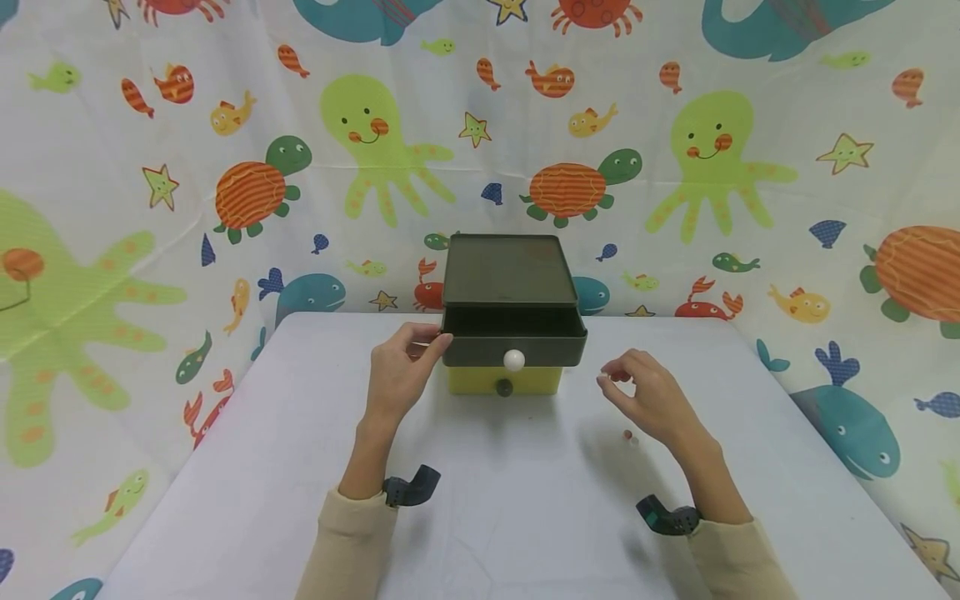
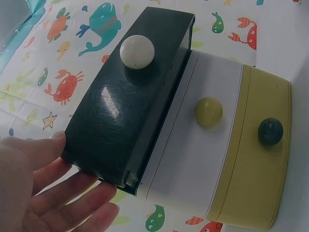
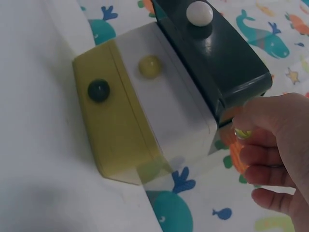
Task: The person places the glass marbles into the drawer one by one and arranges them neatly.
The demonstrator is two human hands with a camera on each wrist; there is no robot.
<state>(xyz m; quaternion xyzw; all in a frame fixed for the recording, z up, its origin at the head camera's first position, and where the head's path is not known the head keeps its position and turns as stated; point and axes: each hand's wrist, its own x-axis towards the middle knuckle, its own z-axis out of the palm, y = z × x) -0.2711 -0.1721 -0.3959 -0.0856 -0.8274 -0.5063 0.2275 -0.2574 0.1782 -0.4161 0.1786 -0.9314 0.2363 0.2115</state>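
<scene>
A small three-drawer chest has its dark green top drawer pulled out, with a white round knob on the front. My left hand holds that drawer's left corner, thumb on the front and fingers round the side. To the right of the chest, my right hand is raised over the table. Between its thumb and forefinger it pinches a tiny, shiny yellow-green marble. Below this hand lie a small red bead and a small pale bead, side by side on the table.
Under the open drawer, the white middle drawer has a yellow knob. The yellow bottom drawer has a dark green knob. All stand on a white table, before a sea-animal cloth.
</scene>
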